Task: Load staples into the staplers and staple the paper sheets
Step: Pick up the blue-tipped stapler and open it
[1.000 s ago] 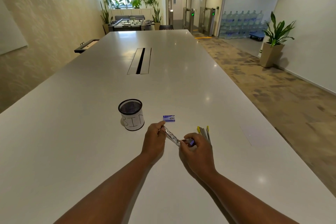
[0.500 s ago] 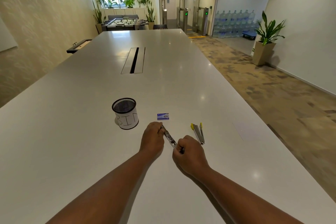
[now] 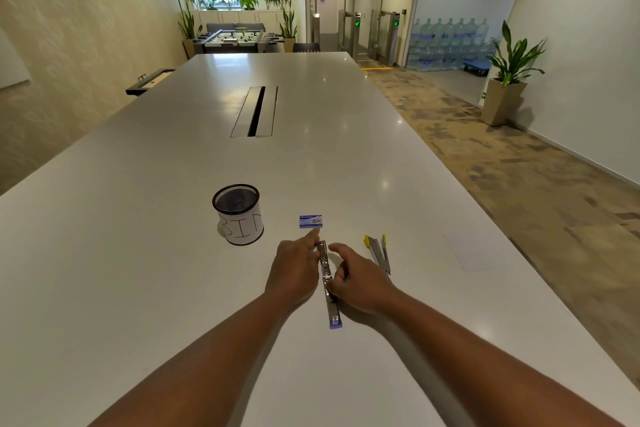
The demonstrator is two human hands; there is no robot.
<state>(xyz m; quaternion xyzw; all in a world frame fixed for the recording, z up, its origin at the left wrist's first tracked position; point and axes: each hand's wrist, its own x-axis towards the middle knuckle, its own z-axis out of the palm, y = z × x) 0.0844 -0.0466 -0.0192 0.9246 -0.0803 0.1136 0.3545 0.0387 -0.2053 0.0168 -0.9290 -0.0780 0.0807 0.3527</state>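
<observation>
Both hands steady a purple stapler (image 3: pixel 328 284) laid fully open on the white table (image 3: pixel 138 253): left hand (image 3: pixel 294 270) touching with straight fingers, right hand (image 3: pixel 356 282) pinching its middle. This looks like the loading step; next likely means fetching staples from the small blue box (image 3: pixel 311 221) just beyond.

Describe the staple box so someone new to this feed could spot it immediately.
On the long white table, find the black mesh cup labelled BIN near the person's hands. Just right of it, beyond the left hand's fingertips, lies the staple box. It is the only small, flat, blue cardboard packet; the purple stapler and yellow stapler nearby are long and metallic.
</observation>
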